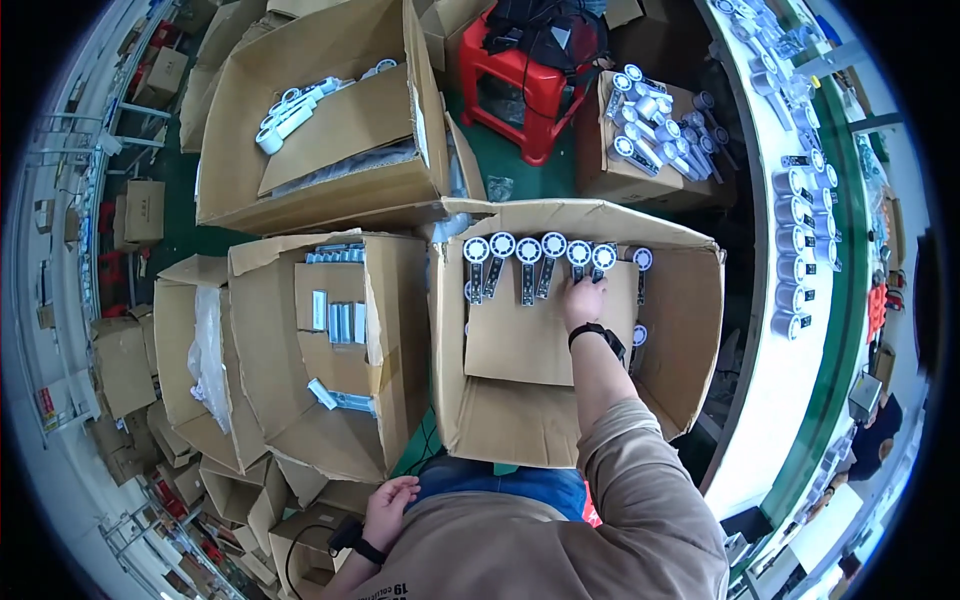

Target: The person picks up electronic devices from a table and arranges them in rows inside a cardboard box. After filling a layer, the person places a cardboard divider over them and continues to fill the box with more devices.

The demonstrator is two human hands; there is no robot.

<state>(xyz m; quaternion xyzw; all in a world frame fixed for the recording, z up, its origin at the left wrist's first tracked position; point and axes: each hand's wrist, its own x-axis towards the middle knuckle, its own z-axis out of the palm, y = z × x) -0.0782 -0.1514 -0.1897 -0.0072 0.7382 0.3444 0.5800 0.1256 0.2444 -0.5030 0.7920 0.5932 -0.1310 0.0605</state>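
My right hand [585, 303] reaches down into an open cardboard box [525, 415] in front of me. Its fingers close round the handle of a white, round-headed handheld fan [603, 257], and they hide part of that handle. To its left, several similar fans [528, 250] lie in a row on a cardboard sheet [520, 340], heads away from me and dark-faced handles toward me. More fans [642, 260] show in the gap right of the sheet. My left hand [386, 510] hangs beside my body, fingers loosely curled, with nothing visible in it.
Left of my box, another carton [300, 430] holds light-blue bars. Beyond it, a large carton [225, 190] contains white devices. A red stool [530, 120] bears a bag; fans are piled on a box [610, 180] beside it. Along the right runs a white bench [770, 380] with rows of fans.
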